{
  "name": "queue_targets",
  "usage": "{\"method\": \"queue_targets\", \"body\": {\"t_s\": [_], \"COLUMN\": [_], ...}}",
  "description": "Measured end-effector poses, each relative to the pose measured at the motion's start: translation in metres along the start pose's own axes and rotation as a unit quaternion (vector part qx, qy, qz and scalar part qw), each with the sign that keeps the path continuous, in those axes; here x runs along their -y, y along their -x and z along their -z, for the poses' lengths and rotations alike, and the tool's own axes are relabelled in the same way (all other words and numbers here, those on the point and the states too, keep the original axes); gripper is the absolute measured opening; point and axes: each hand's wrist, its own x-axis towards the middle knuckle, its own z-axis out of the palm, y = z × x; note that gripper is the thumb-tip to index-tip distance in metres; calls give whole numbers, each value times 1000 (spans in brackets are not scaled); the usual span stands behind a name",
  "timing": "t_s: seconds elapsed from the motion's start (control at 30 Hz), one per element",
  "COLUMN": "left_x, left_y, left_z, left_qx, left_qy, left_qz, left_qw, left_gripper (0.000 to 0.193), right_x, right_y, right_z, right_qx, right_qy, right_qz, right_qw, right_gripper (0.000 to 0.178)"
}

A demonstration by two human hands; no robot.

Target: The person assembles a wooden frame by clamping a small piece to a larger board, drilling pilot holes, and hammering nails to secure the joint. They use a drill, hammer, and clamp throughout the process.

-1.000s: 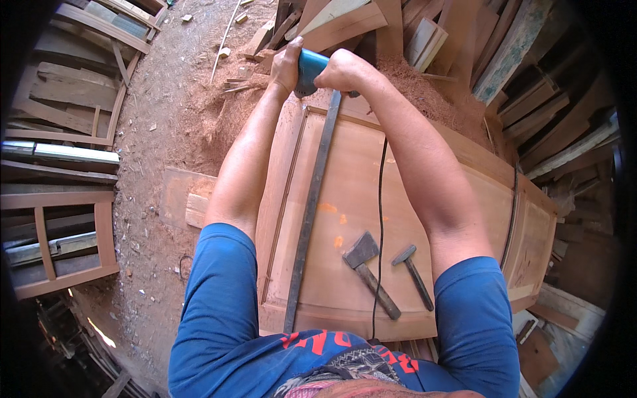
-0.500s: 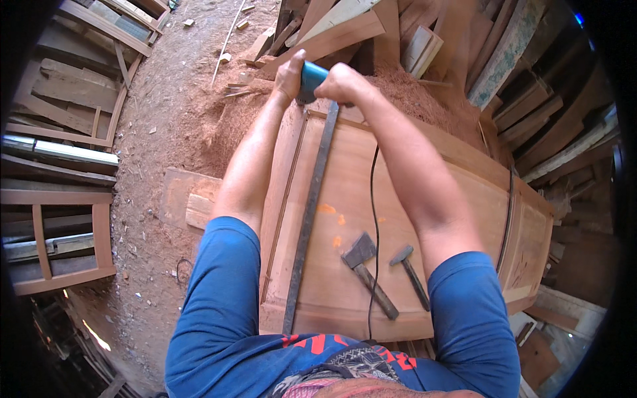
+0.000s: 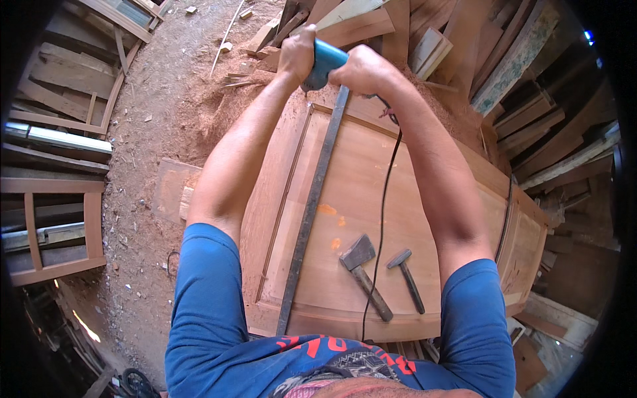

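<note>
Presently, in the head view, a teal power tool (image 3: 329,58) is being held directly between the left hand (image 3: 296,54) and the right hand (image 3: 366,70). Both sets of fingers are being curled around its body; how tightly they are closed cannot be told. The tool's front end is being directed downward and leftward from the right fingers, nearer the left hand, above the far end of a panelled wooden door (image 3: 345,172). On this door a dark metal bar (image 3: 317,176) is being supported, its far end just below the right fingers, its long axis running toward the person. A hatchet (image 3: 359,253) and a hammer (image 3: 413,288) are also being borne, well below the fingers.
</note>
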Motion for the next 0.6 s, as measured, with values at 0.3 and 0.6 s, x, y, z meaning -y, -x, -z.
{"method": "queue_targets", "body": {"t_s": [0.3, 0.6], "left_x": [-7, 8], "left_y": [-9, -13], "left_z": [27, 24], "left_qx": [-14, -23], "left_qy": [-17, 9], "left_qz": [0, -9], "left_qw": [1000, 1000], "left_gripper": [69, 68], "right_x": [31, 26], "right_y": [2, -9], "right_z": [8, -3], "right_qx": [-1, 8], "right_qy": [-8, -14], "right_qz": [12, 4], "right_qw": [1000, 1000], "right_gripper": [35, 36]}}
